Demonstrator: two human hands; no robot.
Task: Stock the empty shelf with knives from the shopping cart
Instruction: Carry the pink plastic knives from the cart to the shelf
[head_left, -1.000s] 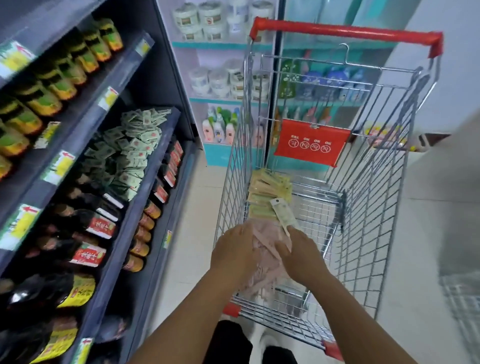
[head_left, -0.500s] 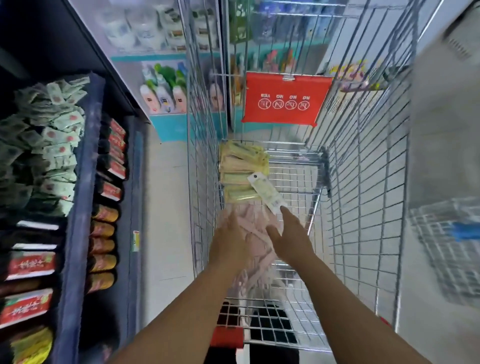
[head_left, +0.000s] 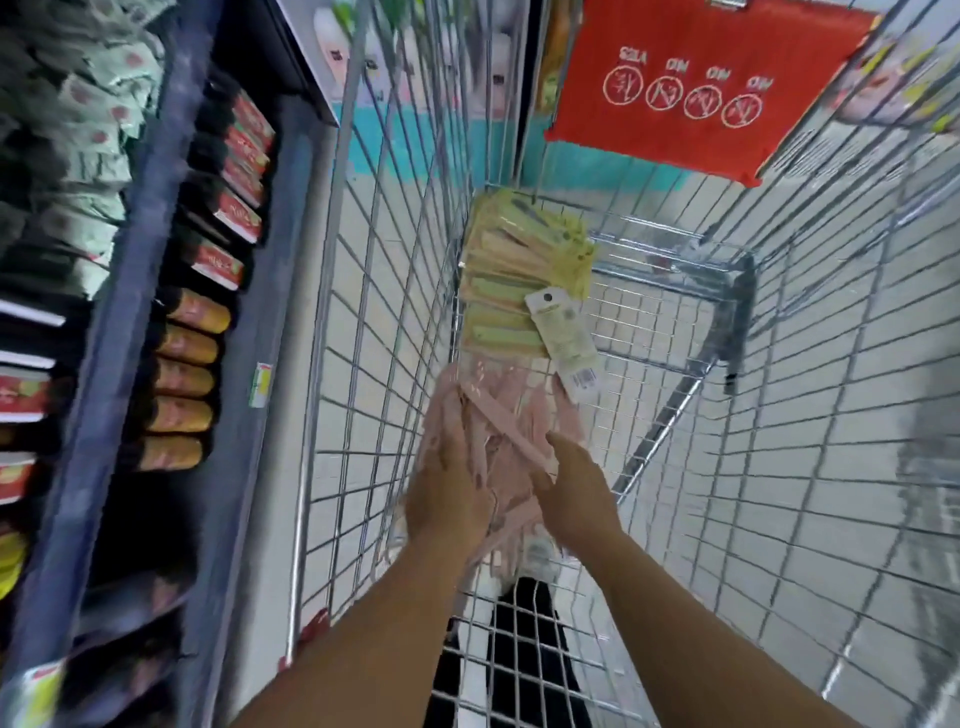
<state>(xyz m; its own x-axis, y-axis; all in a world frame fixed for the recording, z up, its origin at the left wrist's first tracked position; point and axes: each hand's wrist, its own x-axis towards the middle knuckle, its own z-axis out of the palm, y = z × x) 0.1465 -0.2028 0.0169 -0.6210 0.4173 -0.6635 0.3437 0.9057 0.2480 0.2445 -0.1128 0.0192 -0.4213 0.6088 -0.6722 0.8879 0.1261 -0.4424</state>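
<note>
Inside the wire shopping cart (head_left: 810, 364) lies a heap of pink packaged knives (head_left: 506, 431) near me and a stack of yellow-green packaged knives (head_left: 514, 270) beyond it. One pack lies face down on the stacks, its white barcoded back (head_left: 563, 338) showing. My left hand (head_left: 449, 488) grips the left side of the pink heap, fingers curled into it. My right hand (head_left: 574, 493) holds the heap's right side from below. Both forearms reach down into the cart.
A dark shelf unit (head_left: 150, 291) stands close on the left, filled with green sachets, red-labelled bottles and orange-capped jars. A red sign (head_left: 696, 88) hangs on the cart's far wall. Pale tiled floor shows through the wires; a second cart is at the far right.
The view has dropped and closed in on the cart. Both hands stay on the pink knife packs, now gathered and slightly lifted between them.
</note>
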